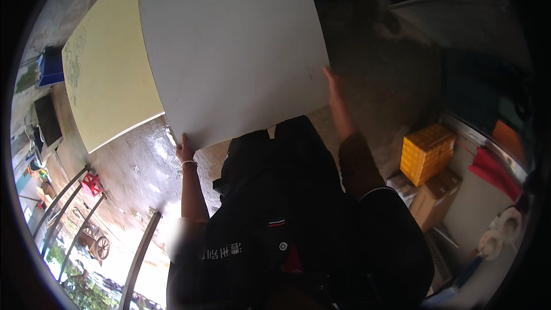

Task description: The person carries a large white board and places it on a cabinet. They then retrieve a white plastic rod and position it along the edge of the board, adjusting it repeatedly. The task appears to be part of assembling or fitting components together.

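- A large white flat panel (232,51) is held up in front of the body, gripped at its lower edge and tilted so its face fills the upper middle of the view.
- The left hand (185,152) is placed at the lower left corner, with the fingers wrapped around the edge from beneath; a light band is worn at that wrist.
- The right hand (334,89) is set along the right edge, higher up, with the fingers laid flat against the rim and closed on it.
- A steadier carry would likely be had if the two grips were kept well apart, as they are, and the lower edge were kept clear of the dark jacket (298,218).
- A pale yellow panel (109,74) lies just behind the white one, partly covered by it; contact between them cannot be told.
- The wet concrete floor (143,161) below looks slippery, so footing should be judged with care.
- A yellow crate (426,154) and cardboard boxes (433,198) stand well apart to the right, and metal rails (74,195) to the lower left.
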Available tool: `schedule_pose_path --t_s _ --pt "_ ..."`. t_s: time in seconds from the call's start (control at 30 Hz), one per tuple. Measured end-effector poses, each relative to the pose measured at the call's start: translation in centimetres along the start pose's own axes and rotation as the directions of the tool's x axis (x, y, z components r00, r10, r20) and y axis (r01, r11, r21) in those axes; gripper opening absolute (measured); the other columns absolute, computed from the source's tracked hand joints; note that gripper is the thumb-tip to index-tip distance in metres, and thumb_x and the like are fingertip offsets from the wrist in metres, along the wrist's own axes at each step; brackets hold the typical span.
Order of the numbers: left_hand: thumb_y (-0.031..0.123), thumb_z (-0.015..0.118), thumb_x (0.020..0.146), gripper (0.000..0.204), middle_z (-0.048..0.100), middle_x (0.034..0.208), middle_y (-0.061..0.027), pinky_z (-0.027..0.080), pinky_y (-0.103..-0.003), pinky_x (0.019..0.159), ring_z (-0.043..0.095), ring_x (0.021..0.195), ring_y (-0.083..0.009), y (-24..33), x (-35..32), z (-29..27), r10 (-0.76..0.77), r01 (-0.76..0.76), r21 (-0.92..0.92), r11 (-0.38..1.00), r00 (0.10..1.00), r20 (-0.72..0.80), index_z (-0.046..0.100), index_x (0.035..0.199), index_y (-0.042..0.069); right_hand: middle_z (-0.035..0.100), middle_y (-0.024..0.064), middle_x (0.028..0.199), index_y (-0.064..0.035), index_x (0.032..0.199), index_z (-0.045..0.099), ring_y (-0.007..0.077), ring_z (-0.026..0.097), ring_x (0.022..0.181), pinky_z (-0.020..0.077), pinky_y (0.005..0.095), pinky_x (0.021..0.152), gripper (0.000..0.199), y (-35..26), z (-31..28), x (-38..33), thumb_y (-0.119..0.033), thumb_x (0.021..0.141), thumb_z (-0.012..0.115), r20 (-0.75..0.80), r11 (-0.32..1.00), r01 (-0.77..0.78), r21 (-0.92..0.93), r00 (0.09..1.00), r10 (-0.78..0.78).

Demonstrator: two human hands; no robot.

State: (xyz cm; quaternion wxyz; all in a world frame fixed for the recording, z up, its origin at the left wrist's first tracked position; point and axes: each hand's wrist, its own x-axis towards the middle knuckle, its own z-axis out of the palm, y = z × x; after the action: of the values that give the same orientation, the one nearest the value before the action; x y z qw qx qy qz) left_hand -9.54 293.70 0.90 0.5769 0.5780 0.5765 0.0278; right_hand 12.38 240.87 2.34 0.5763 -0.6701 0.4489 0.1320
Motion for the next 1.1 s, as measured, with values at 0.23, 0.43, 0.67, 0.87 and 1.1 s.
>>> schedule_pose_path --t_s 0.23,0.43,0.67,0.87,1.1 --pt "0.046 0.065 0.081 0.056 0.064 0.085 -0.0158 0.052 -0.033 0.065 0.061 0.076 -0.0209 -1.4 0.7 0.1 0.118 -0.099 0.210 0.973 0.990 -0.079 0.058 0.092 -0.008 0.062 0.0106 0.091 0.0045 0.098 0.065 0.0191 0.056 0.081 0.0447 0.0360 0.070 0.049 -2.3 -1.2 -2.0 -0.039 0.075 0.067 0.025 0.995 -0.094 0.030 0.995 0.093" --pt "0.052 0.071 0.071 0.079 0.058 0.108 -0.0220 0.048 -0.039 0.083 0.058 0.097 -0.0299 -1.4 0.8 0.8 0.189 -0.059 0.405 0.912 0.938 -0.290 0.047 0.116 -0.008 0.061 0.0080 0.086 0.0038 0.091 0.065 0.0178 0.054 0.077 0.0442 0.0351 0.068 0.043 -3.3 -1.3 -2.7 -0.036 0.075 0.065 0.080 0.998 -0.045 0.038 0.996 0.041" --pt "0.055 0.078 0.058 0.115 0.040 0.132 -0.0265 0.038 -0.045 0.100 0.044 0.118 -0.0404 0.3 -8.2 8.6 -0.041 0.192 0.108 0.975 0.637 -0.770 0.019 0.137 -0.004 0.063 0.0084 0.091 0.0028 0.095 0.065 0.0182 0.057 0.082 0.0455 0.0335 0.072 0.048 -3.0 -2.5 -2.6 -0.040 0.073 0.070 0.150 0.998 -0.038 -0.057 0.988 0.046" --pt "0.059 0.079 0.053 0.118 0.043 0.130 -0.0201 0.048 -0.049 0.084 0.053 0.109 -0.0360 -0.4 -12.6 12.5 -0.463 0.311 -0.361 0.879 0.737 -0.493 0.017 0.136 0.003 0.061 0.0100 0.106 0.0009 0.107 0.062 0.0213 0.058 0.094 0.0468 0.0340 0.077 0.058 -0.8 -5.0 -2.9 -0.044 0.072 0.073 0.433 0.992 0.066 -0.107 0.901 -0.013" --pt "0.069 0.067 0.064 0.087 0.056 0.114 -0.0074 0.045 -0.041 0.069 0.058 0.095 -0.0254 -2.6 -11.2 10.9 -0.360 0.303 -0.340 0.890 0.925 -0.120 0.046 0.121 0.007 0.056 0.0093 0.116 -0.0043 0.120 0.055 0.0242 0.054 0.103 0.0481 0.0412 0.077 0.071 -1.0 -6.8 -3.9 -0.054 0.071 0.069 0.471 0.965 -0.003 -0.263 0.872 0.131"
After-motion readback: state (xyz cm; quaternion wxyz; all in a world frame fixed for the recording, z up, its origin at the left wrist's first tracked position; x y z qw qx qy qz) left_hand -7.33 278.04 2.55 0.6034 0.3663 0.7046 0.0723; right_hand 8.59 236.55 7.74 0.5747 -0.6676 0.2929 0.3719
